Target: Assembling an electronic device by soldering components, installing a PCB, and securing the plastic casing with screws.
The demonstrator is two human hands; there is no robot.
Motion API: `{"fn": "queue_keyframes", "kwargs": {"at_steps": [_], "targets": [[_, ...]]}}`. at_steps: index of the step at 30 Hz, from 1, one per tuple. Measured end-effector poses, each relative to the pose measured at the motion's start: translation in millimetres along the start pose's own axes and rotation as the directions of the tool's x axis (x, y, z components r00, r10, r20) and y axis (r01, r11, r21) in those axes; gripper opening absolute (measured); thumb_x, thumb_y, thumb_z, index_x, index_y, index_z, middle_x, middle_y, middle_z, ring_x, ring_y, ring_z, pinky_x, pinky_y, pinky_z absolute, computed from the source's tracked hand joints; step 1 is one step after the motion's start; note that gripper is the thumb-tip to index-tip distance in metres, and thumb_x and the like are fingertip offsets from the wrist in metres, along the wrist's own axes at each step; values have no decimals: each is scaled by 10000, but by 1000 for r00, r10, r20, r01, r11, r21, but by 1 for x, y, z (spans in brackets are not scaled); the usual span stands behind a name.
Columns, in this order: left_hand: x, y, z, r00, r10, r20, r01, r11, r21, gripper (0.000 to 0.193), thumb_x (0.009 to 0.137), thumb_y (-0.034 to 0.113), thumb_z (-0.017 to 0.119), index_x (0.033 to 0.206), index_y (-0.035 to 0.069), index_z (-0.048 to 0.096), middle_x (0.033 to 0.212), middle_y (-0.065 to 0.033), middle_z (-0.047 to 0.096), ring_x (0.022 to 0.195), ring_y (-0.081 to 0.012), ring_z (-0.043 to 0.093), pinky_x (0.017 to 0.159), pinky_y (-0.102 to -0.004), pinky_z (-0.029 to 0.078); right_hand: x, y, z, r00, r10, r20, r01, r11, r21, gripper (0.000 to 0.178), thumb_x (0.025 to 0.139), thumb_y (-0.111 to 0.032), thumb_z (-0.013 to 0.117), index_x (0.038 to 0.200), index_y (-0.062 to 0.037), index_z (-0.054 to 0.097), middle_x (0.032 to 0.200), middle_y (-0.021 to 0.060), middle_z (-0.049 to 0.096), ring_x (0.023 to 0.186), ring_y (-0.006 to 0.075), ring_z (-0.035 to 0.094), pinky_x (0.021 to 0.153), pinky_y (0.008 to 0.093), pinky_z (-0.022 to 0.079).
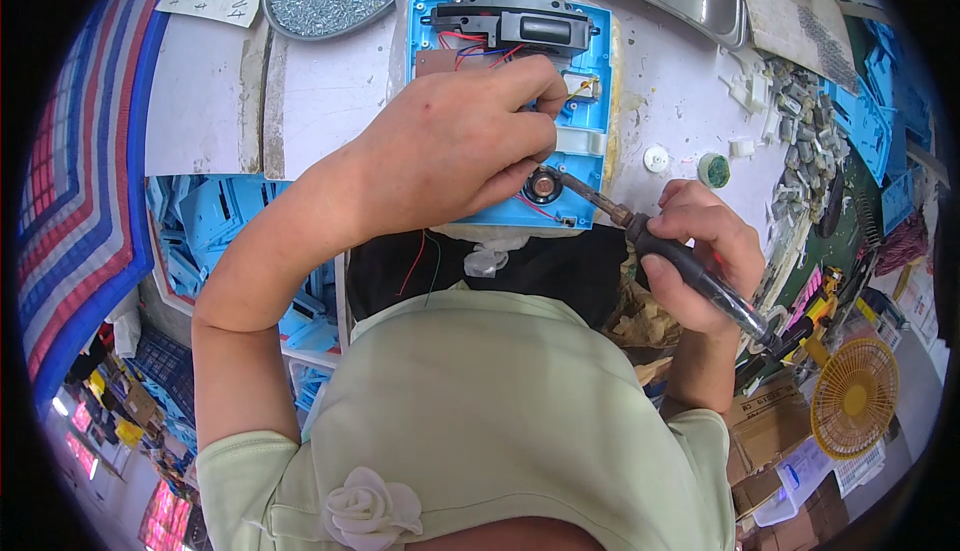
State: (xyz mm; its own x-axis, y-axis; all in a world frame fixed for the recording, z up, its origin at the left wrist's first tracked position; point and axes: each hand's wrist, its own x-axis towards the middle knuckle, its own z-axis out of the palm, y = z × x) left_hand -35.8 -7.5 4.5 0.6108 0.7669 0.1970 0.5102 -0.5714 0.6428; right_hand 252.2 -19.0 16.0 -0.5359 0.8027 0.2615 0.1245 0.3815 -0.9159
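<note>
On the table (325, 86), the blue casing (583, 173) lies under your left hand (465, 136); a slip could scorch its plastic. Your right hand (715, 241) is clamped round the soldering iron (685, 264), whose tip, if hot, could burn your nearby left fingers. Those curl beside the round speaker (543, 187); whether they pinch anything is hidden.

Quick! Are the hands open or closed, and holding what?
Left hand: fingers curled over the blue plastic casing; can't tell whether it holds anything.
Right hand: closed around the black-handled soldering iron.
</note>
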Motion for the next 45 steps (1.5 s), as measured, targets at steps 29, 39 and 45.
{"fn": "queue_keyframes", "kwargs": {"at_steps": [29, 39, 45], "targets": [[3, 6, 3, 997, -79, -24, 78, 995, -56, 131, 763, 49, 746, 856, 80, 659, 997, -61, 591, 844, -248, 648, 707, -352, 526, -5, -10, -8, 997, -22, -69, 25, 999, 40, 316, 720, 6, 802, 1008, 53, 680, 771, 119, 638, 643, 227, 571, 608, 340, 445], [7, 11, 1, 1000, -9, 17, 8, 999, 50, 156, 746, 54, 768, 825, 73, 635, 1013, -57, 599, 867, -249, 648, 684, -369, 535, -6, -11, -7, 1000, 8, -9, -9, 999, -44, 315, 691, -11, 807, 986, 30, 704, 700, 93, 596, 622, 234, 577, 576, 325, 436], [9, 15, -3, 998, 33, 58, -41, 990, 139, 162, 737, 70, 780, 823, 63, 643, 1032, -57, 609, 877, -245, 656, 691, -368, 547, -5, -10, -5, 1000, 20, -10, -20, 999, -40, 309, 681, -9, 803, 975, 16, 710, 711, 97, 617, 626, 241, 593, 579, 325, 449]]}}
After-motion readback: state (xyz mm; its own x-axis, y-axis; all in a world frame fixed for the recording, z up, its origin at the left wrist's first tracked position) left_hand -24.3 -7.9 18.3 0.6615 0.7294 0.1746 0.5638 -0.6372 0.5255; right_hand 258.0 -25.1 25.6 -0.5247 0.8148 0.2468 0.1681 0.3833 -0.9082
